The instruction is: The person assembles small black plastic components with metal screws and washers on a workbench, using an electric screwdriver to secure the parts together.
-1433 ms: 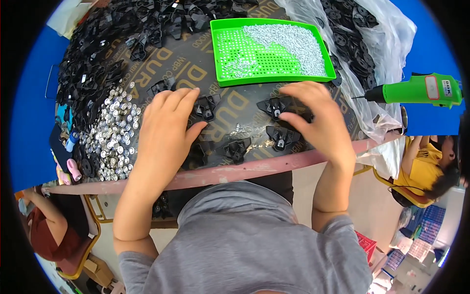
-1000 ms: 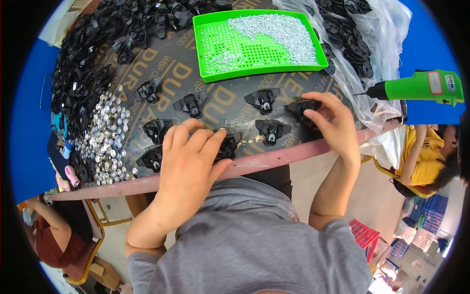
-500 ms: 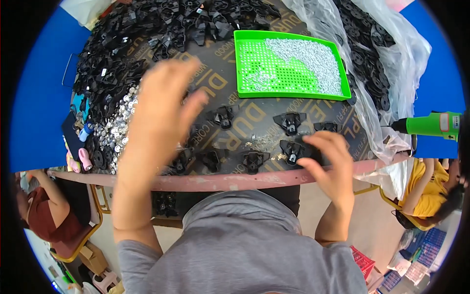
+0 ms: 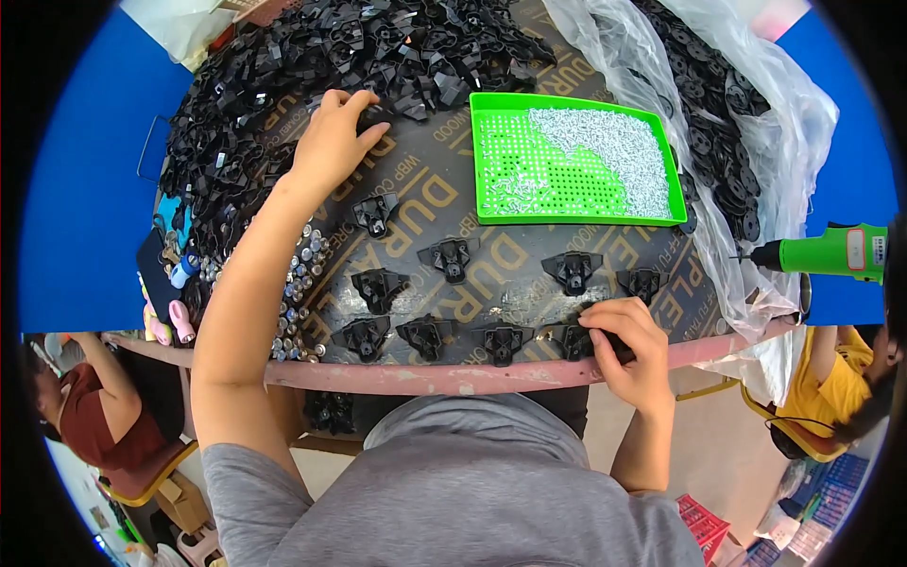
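Observation:
At the near edge of the big pile, my left hand [image 4: 335,142] curls its fingers round a black plastic part [image 4: 374,117]. My right hand [image 4: 633,345] is low at the table's front edge, thumb and fingers closed round another black part [image 4: 618,350], partly hidden by them. Just left of those fingers lies a black winged bracket [image 4: 573,342]. Several similar brackets are spread over the tabletop between my hands, such as one bracket [image 4: 572,272] below the green tray and another bracket [image 4: 375,215] near my left forearm.
A green perforated tray [image 4: 484,203] holds many small silvery pieces. The heap of black parts [image 4: 246,142] covers the far left; small round metal pieces [image 4: 304,265] lie beside my left forearm. Clear plastic sheeting [image 4: 794,180] and a green power screwdriver [image 4: 831,251] are at right. People sit on both sides.
My left hand has moved away from me to the pile and closed on a black part. My right hand has closed in on a part by the front edge. The whole view has shifted slightly.

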`<action>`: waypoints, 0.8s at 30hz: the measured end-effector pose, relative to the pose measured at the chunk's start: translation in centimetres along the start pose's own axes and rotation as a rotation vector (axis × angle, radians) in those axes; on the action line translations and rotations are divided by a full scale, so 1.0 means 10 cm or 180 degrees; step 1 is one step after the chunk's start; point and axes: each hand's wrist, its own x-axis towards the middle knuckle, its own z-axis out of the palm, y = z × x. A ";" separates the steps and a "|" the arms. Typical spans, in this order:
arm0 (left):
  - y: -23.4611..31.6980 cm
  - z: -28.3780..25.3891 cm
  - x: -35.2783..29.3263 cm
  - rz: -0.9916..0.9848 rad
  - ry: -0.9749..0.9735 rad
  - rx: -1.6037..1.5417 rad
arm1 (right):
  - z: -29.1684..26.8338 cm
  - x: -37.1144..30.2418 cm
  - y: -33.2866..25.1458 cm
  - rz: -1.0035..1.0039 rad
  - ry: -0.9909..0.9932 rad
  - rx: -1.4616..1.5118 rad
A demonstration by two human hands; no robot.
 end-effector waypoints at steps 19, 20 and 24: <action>0.59 -0.90 -0.59 -0.1086 0.0309 -0.4202 | 0.24 0.85 -0.68 -0.0134 0.0248 0.1265; 0.69 -0.95 -0.67 -0.0940 0.0150 -0.4447 | 0.28 0.87 -0.71 -0.0117 0.0268 0.1252; 1.19 -0.98 -1.20 -0.0452 -0.0693 -0.3856 | 0.31 0.85 -0.88 -0.0172 0.0407 0.1709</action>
